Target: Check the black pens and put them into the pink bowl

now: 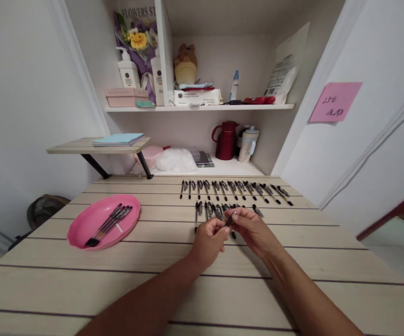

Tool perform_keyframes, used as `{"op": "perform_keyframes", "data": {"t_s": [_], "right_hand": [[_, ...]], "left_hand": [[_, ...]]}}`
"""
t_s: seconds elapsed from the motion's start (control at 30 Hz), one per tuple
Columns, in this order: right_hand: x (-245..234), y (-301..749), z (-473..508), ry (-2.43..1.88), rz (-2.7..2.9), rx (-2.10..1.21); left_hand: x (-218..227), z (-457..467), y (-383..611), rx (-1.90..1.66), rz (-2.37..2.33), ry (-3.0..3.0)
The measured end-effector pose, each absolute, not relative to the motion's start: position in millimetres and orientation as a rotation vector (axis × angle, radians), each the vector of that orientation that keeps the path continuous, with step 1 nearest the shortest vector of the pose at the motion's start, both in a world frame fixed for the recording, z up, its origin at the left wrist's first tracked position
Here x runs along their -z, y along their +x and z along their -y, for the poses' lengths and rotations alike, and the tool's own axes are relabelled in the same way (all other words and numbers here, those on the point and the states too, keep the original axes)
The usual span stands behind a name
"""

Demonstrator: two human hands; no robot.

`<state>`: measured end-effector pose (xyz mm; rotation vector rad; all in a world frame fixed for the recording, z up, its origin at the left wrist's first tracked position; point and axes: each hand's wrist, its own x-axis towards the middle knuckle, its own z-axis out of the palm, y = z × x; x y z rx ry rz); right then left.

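Between my hands is a dark pen (229, 220), tilted, with a small pale tip at its upper end. The fingers of my left hand (209, 240) close around its lower part. My right hand (249, 228) pinches it near the upper end. Just behind them lies a row of black pens (196, 217) with caps (209, 209) beside them, partly hidden by my fingers. A loose cap (257, 210) lies right of my right hand. Farther back, another row of pens (215, 190) stretches across the table, each with a cap next to it.
A pink plate (78, 228) at the left holds several capped pens (109, 226). Behind it stands a small raised shelf (71, 147) with blue paper (118, 139) on top. A red jug (226, 140) and a pale cup (248, 145) are in the cabinet at the back.
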<state>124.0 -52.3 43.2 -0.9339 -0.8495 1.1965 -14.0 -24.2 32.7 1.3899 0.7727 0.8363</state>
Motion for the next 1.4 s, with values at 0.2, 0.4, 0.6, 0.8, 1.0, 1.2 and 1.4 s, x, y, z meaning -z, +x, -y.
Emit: {"op": "perform_keyframes", "data": {"t_s": [0.2,0.4,0.6,0.8,1.0,1.2,1.4], "right_hand": [[-42.4,125.6,52.4,-1.009,0.887,-1.183],[-62.7,180.9,42.2,-1.362,0.862,-0.768],[-44.0,237.7,26.0,-2.180,1.153,-0.057],[-11.5,233.3,18.8,-2.410,1.225,0.005],[-37.8,211.5,24.9,-1.712,0.970,-0.552],[-68.9,158.4,32.6,-1.163,0.874,-0.940],[-61.6,145.7,34.2,-1.085,0.844,-0.995]], "left_hand": [[-32.0,23.6,-14.5,-0.825,-0.794,1.396],[-32.5,20.4,-13.8,-0.848,-0.834,1.296],[-30.2,19.7,-11.6,-0.830,-0.869,1.253],[-27.1,20.8,-12.1,-0.799,-0.822,1.271],[-24.9,19.8,-12.9,-0.776,-0.761,1.301],[-24.3,18.9,-12.9,-0.770,-0.756,1.299],[-24.8,18.0,-14.0,-0.778,-0.762,1.304]]}}
